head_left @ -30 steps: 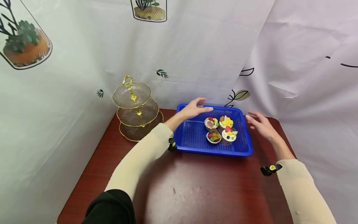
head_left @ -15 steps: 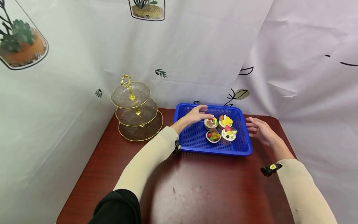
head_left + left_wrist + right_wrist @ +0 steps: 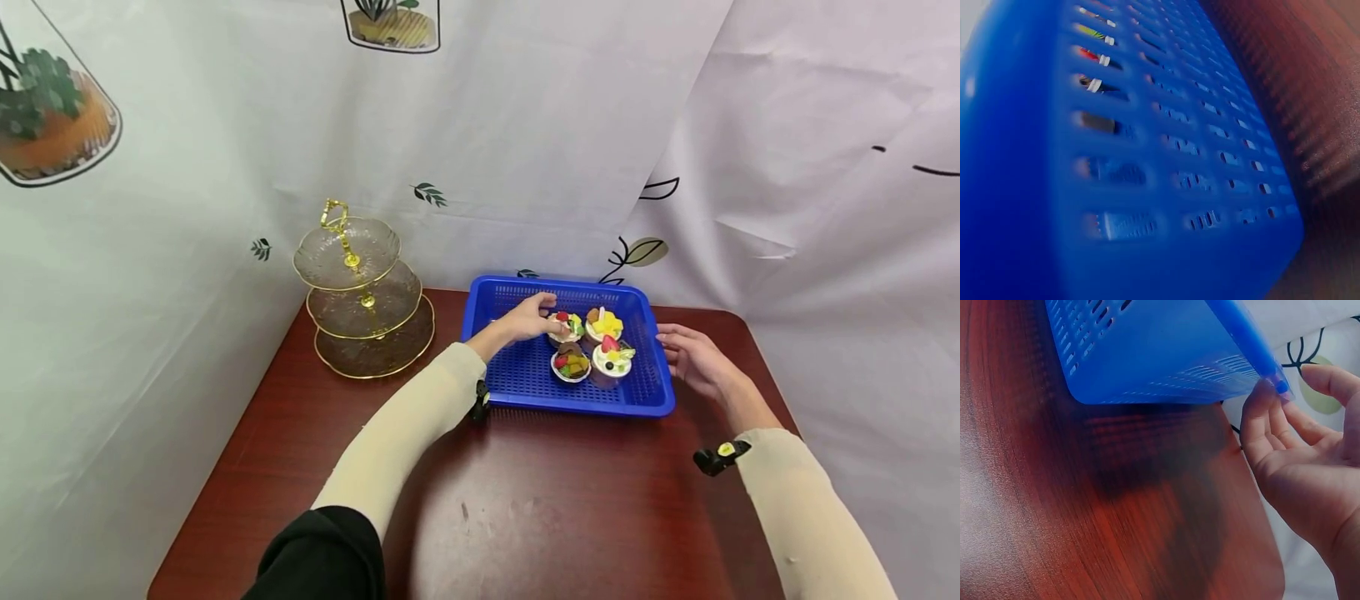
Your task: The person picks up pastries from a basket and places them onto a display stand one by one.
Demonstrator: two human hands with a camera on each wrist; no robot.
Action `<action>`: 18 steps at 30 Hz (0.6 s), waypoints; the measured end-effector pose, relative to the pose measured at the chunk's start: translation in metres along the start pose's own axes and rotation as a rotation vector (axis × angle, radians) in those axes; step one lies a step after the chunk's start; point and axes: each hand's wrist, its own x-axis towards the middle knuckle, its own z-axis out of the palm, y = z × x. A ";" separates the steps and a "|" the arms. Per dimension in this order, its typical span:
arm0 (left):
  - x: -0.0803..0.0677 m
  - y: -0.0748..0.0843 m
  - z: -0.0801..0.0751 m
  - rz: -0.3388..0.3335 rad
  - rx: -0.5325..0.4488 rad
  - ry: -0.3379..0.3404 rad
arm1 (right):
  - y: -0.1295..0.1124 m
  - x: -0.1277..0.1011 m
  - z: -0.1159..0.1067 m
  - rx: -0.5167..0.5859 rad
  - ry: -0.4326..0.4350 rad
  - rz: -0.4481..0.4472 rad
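Inside the blue basket (image 3: 525, 375), toward its 2 o'clock corner, four small decorated cupcakes sit packed together; the left hand (image 3: 525, 318) reaches in over the 10 o'clock side and closes its fingers around the back-left cupcake (image 3: 564, 327), though how firm that hold is cannot be made out from the head view. The right hand (image 3: 693, 358) lies at the basket's 3 o'clock rim with fingers relaxed and straight, fingertips (image 3: 1259, 406) touching the rim edge and gripping nothing. Since the cakes touch each other, lifting one could drag or tip the neighbour with the yellow topping (image 3: 604, 323) or smear the icing, and the light basket may slide on the smooth worktop (image 3: 525, 500) if the right hand only rests there. At 9 o'clock stands a three-tier glass stand (image 3: 360, 296), well apart.
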 end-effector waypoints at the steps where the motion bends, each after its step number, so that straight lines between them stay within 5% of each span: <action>1: 0.001 0.000 0.001 0.003 0.017 -0.005 | 0.000 0.000 0.000 -0.008 0.006 0.003; 10: 0.004 -0.002 0.007 0.035 0.240 -0.014 | 0.000 0.001 -0.004 -0.079 0.056 0.026; 18: 0.001 0.000 0.004 0.036 0.280 -0.025 | 0.002 0.001 -0.005 -0.144 0.055 0.016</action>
